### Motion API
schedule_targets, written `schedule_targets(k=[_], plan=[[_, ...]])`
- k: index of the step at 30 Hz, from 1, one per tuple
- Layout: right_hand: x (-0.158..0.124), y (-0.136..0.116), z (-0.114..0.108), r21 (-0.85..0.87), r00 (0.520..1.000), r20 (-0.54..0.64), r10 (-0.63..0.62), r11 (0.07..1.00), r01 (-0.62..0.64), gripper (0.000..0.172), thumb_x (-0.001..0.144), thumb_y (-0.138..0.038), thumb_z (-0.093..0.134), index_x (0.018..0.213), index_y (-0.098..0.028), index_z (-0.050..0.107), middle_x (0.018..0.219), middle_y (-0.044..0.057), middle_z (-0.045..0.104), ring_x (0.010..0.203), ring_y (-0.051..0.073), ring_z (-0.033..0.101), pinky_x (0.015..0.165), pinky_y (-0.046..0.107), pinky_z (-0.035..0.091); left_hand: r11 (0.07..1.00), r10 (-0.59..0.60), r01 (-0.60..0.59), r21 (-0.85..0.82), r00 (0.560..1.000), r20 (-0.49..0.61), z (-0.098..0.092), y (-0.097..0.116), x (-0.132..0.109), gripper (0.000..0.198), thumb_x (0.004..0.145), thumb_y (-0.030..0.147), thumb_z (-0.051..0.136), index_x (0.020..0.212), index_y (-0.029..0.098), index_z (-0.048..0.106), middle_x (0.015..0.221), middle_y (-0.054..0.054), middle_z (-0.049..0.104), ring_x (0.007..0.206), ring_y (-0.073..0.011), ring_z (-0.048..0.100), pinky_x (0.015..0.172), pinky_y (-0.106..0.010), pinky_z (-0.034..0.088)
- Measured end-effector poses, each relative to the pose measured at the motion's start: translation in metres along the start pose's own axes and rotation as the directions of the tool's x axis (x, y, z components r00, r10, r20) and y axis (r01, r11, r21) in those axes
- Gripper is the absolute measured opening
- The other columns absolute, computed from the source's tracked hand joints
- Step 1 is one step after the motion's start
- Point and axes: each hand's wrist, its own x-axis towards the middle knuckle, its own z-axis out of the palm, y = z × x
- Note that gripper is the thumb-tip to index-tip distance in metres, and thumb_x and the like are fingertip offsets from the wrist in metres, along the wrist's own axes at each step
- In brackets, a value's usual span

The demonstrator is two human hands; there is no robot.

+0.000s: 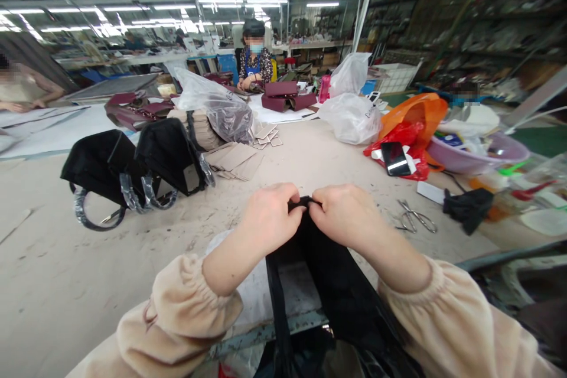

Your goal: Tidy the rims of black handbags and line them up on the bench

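Both my hands meet at the far edge of a black bag [336, 283] that lies across the table's near edge toward me. My left hand [272, 209] pinches this edge between thumb and curled fingers. Close beside it, my right hand [343, 209] grips the same edge, its thumb pressed against the black material. A short strip of the edge shows between the two thumbs. The bag's lower part hangs below the tabletop and is partly hidden by my right forearm.
Two black bags [166, 150] with plastic-wrapped handles stand at the left. Beige card pieces [234, 159] lie beyond them. Scissors [416, 217], a black cloth item [468, 209], a phone [396, 159] and a purple basin [478, 153] are at the right. A co-worker [256, 62] sits across the table.
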Motion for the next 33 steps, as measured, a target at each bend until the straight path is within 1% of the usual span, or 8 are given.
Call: schedule_targets(k=[3, 5, 9, 12, 19, 22, 27, 33], plan=[[0.001, 0.001, 0.001, 0.020, 1.000, -0.011, -0.005, 1.000, 0.006, 0.030, 0.083, -0.030, 0.043, 0.076, -0.020, 0.071, 0.076, 0.007, 0.071, 0.068, 0.018, 0.061, 0.058, 0.028, 0.035, 0.990, -0.082, 0.082, -0.114, 0.997, 0.006, -0.003, -0.006, -0.003, 0.032, 0.075, 0.029, 0.064, 0.105, 0.021, 0.056, 0.089, 0.000, 0.071, 0.081, -0.0180, 0.066, 0.075, -0.029, 0.047], [0.001, 0.001, 0.002, 0.030, 1.000, -0.026, -0.012, 0.999, 0.012, 0.030, 0.084, -0.030, 0.043, 0.077, -0.021, 0.071, 0.075, 0.006, 0.071, 0.067, 0.018, 0.061, 0.058, 0.028, 0.035, 0.987, -0.107, 0.110, -0.117, 0.994, 0.029, -0.003, -0.009, -0.004, 0.036, 0.076, 0.032, 0.064, 0.109, 0.021, 0.056, 0.092, -0.001, 0.072, 0.083, -0.0193, 0.067, 0.075, -0.030, 0.047], [0.003, 0.001, 0.003, 0.027, 1.000, -0.027, -0.015, 1.000, 0.016, 0.030, 0.083, -0.029, 0.043, 0.074, -0.021, 0.070, 0.073, 0.007, 0.070, 0.067, 0.018, 0.061, 0.057, 0.029, 0.033, 0.995, -0.077, 0.080, -0.054, 0.995, 0.063, -0.003, -0.011, -0.004, 0.023, 0.080, 0.040, 0.059, 0.095, 0.023, 0.064, 0.085, -0.001, 0.072, 0.078, -0.0189, 0.066, 0.070, -0.028, 0.045], [0.004, 0.002, 0.003, 0.036, 1.000, -0.025, -0.014, 0.999, 0.015, 0.028, 0.082, -0.028, 0.044, 0.071, -0.021, 0.069, 0.071, 0.006, 0.070, 0.067, 0.018, 0.061, 0.055, 0.029, 0.031, 0.998, -0.049, 0.052, -0.022, 0.995, 0.085, -0.003, -0.010, -0.002, 0.021, 0.083, 0.039, 0.055, 0.085, 0.023, 0.068, 0.078, -0.001, 0.071, 0.072, -0.0169, 0.064, 0.064, -0.027, 0.042], [-0.002, 0.007, -0.001, 0.055, 0.999, -0.020, -0.030, 0.998, 0.031, 0.029, 0.087, -0.035, 0.042, 0.079, -0.024, 0.068, 0.075, 0.003, 0.070, 0.066, 0.018, 0.062, 0.054, 0.029, 0.030, 0.999, -0.053, 0.054, -0.003, 0.996, 0.071, -0.004, -0.006, 0.001, 0.018, 0.083, 0.036, 0.056, 0.084, 0.024, 0.069, 0.076, -0.001, 0.072, 0.069, -0.0177, 0.064, 0.062, -0.028, 0.040], [-0.001, 0.006, -0.001, 0.051, 0.997, -0.033, -0.072, 0.996, 0.074, 0.028, 0.087, -0.032, 0.042, 0.080, -0.024, 0.068, 0.077, 0.003, 0.071, 0.067, 0.018, 0.062, 0.056, 0.029, 0.031, 0.997, -0.065, 0.067, -0.027, 0.995, 0.071, -0.004, -0.006, 0.000, 0.017, 0.080, 0.036, 0.061, 0.089, 0.024, 0.067, 0.080, 0.000, 0.072, 0.073, -0.0198, 0.065, 0.065, -0.029, 0.042], [0.002, 0.004, -0.001, 0.080, 0.996, -0.035, -0.084, 0.993, 0.087, 0.029, 0.086, -0.029, 0.042, 0.072, -0.023, 0.067, 0.076, 0.002, 0.071, 0.067, 0.017, 0.062, 0.056, 0.029, 0.032, 0.987, -0.110, 0.114, -0.109, 0.993, 0.045, -0.005, -0.012, -0.005, 0.039, 0.072, 0.036, 0.069, 0.108, 0.021, 0.060, 0.094, -0.003, 0.073, 0.085, -0.0221, 0.067, 0.075, -0.031, 0.046], [0.003, 0.004, 0.002, 0.098, 0.997, -0.024, -0.071, 0.993, 0.073, 0.030, 0.087, -0.031, 0.041, 0.073, -0.023, 0.067, 0.077, 0.003, 0.071, 0.069, 0.017, 0.062, 0.059, 0.029, 0.032, 0.993, -0.054, 0.063, -0.102, 0.995, 0.089, -0.003, -0.017, -0.005, 0.016, 0.082, 0.038, 0.059, 0.084, 0.025, 0.068, 0.079, 0.001, 0.071, 0.073, -0.0178, 0.065, 0.064, -0.028, 0.043]])
